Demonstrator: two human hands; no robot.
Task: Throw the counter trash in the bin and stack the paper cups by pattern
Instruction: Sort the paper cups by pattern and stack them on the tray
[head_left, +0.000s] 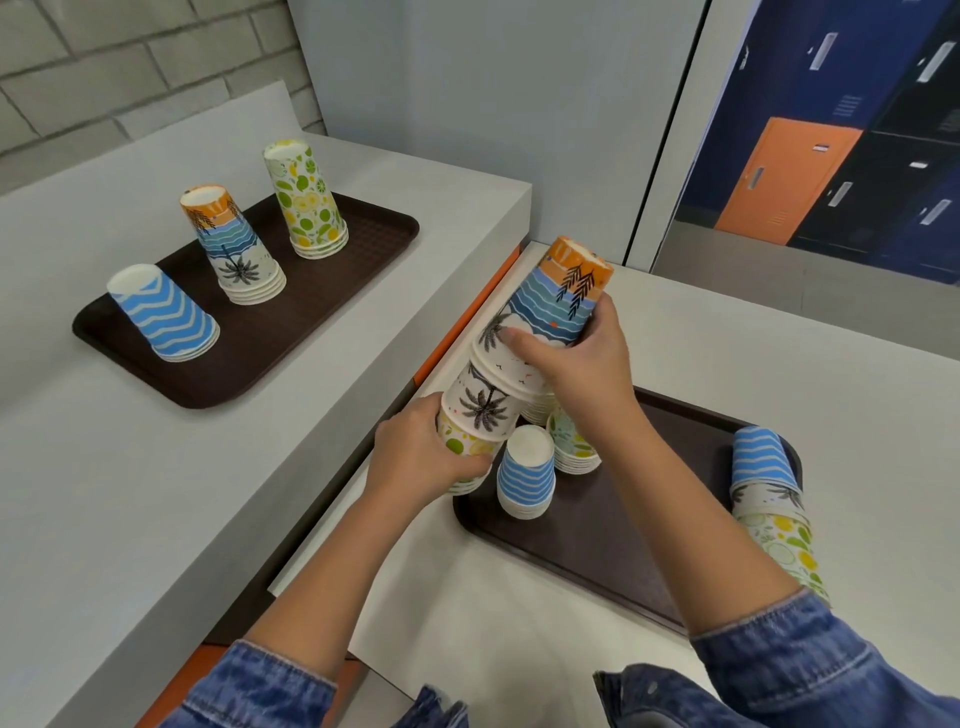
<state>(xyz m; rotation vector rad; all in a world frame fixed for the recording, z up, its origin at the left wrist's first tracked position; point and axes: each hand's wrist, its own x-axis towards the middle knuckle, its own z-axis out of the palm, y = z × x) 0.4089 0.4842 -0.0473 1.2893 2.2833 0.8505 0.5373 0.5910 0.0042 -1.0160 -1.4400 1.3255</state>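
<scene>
Over near tray (597, 561): right hand (582, 364) curled round tilted palm cup (561, 291) atop mixed stack (485, 405); left hand (415, 457) grips lime cup (460, 441) at its base.

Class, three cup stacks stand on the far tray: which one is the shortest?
The blue-and-white zigzag stack at the left end of the tray; the palm-tree stack and the lemon-and-lime stack both rise higher.

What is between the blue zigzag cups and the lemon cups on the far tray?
The stack of palm-tree cups stands between them on that tray, as the head view shows.
</scene>
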